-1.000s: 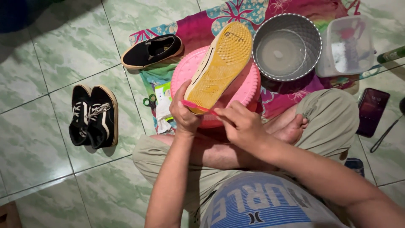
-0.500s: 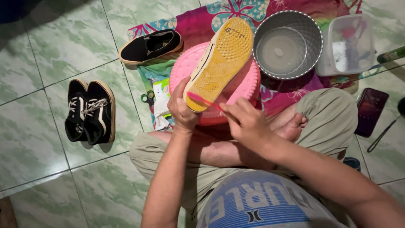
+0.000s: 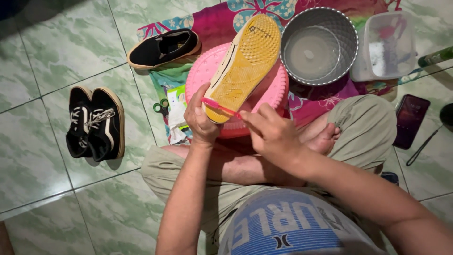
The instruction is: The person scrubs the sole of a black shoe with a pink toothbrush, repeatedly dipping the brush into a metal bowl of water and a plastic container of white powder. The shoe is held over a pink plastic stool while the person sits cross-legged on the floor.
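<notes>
- The shoe is held sole-up over the pink basin, its yellow gum sole facing the camera, toe pointing toward one o'clock and heel down near the person's hands.
- The left hand is clasped around the heel end, thumb on the sole's edge, fingers hidden behind.
- The right hand pinches a thin pink brush, which lies across the heel of the sole; its head sits at the nine o'clock edge of the heel.
- Compared with half a second ago, the shoe sits at much the same tilt and the brush is laid across the same heel patch, a touch further toward the left hand. From that I'd judge the scrubbing is going on at the heel; the rest of the sole shows no brush on it.
- At two o'clock from the shoe stands a grey bucket with cloudy water, and beyond it at three o'clock a clear plastic tub.
- At ten o'clock a black slip-on shoe rests on the patterned cloth.
- At nine o'clock, well apart on the green tiles, lies a pair of black lace-up shoes.
- Green-handled scissors lie just beside the basin's left rim.
- A dark phone lies at four o'clock, past the person's knee.
</notes>
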